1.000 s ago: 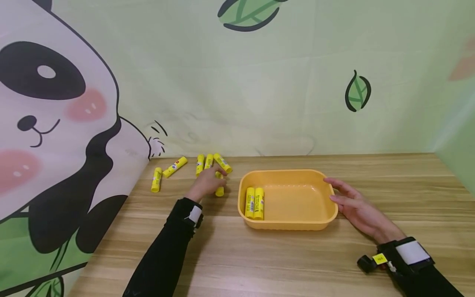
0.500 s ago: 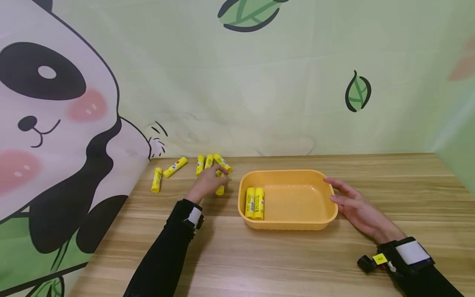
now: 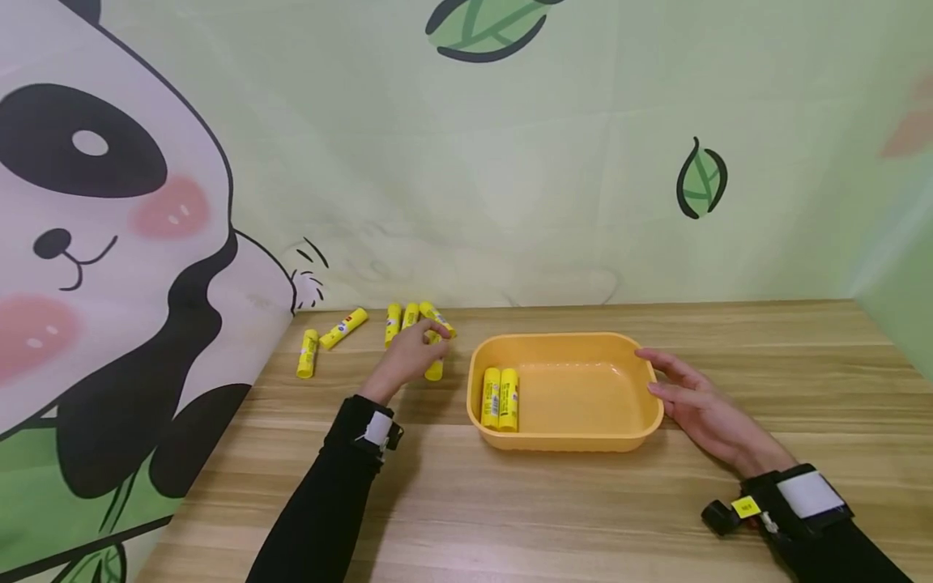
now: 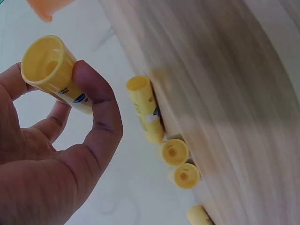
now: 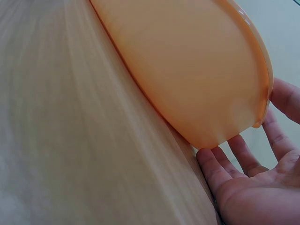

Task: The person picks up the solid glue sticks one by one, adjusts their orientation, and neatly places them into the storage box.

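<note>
My left hand (image 3: 408,356) pinches a yellow glue stick (image 4: 70,89) between thumb and fingers, above the table's back part. Its hollow end faces the left wrist camera; the hand hides part of it in the head view. Several other yellow glue sticks (image 3: 344,328) lie on the table, some right behind this hand. An orange-yellow plastic basket (image 3: 576,443) stands to its right, with two glue sticks (image 3: 509,400) side by side at its left end. My right hand (image 3: 700,409) touches the basket's right end, with its fingers extended against the outer wall and one digit at the rim.
The wood-grain table (image 3: 554,518) ends at a light green backdrop (image 3: 525,202) printed with leaves and a panda (image 3: 102,259). One glue stick (image 3: 308,353) lies at the table's far left, near the panda backdrop.
My left hand has shifted slightly right and away from me, with the glue stick rising a little in its fingers. The right hand and the basket have stayed in place.
</note>
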`<state>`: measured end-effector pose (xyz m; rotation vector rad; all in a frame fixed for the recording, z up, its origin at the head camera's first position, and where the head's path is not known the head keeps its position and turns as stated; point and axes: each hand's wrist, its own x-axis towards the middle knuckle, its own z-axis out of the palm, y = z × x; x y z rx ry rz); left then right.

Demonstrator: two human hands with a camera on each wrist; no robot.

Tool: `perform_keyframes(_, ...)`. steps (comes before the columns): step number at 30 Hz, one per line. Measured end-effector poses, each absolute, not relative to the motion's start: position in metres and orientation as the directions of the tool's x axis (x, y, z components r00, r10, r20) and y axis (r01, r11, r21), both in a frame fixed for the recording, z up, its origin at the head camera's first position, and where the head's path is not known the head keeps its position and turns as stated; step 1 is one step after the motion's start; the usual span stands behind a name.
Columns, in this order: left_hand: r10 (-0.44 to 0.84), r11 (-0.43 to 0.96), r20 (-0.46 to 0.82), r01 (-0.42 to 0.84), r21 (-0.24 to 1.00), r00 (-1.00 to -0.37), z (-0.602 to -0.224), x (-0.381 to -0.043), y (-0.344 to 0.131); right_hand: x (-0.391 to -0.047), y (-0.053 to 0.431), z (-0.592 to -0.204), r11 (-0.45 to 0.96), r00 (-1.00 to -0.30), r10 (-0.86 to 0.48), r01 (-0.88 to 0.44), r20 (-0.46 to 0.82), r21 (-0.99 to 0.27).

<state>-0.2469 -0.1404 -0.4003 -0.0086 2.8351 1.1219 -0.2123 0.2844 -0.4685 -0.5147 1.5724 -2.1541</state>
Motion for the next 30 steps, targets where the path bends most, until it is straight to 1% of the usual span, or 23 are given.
perform_keyframes(13,0.065,0.714,-0.060,0.004,0.700,-0.996,-0.393,-0.243,-0.133,-0.211,0.284,-0.469,-0.272,-0.842,-0.538,0.115,0.052,-0.955)
perform_keyframes(22,0.073,0.709,-0.057,0.012,0.705,-0.996,-0.386,-0.238,-0.128,-0.212,0.284,-0.468,-0.281,-0.836,-0.545,0.109,0.065,-0.953)
perform_keyframes(30,0.128,0.650,-0.057,0.040,0.759,-0.990,-0.380,-0.231,-0.118,-0.212,0.284,-0.468,-0.286,-0.835,-0.547,0.114,0.064,-0.951)
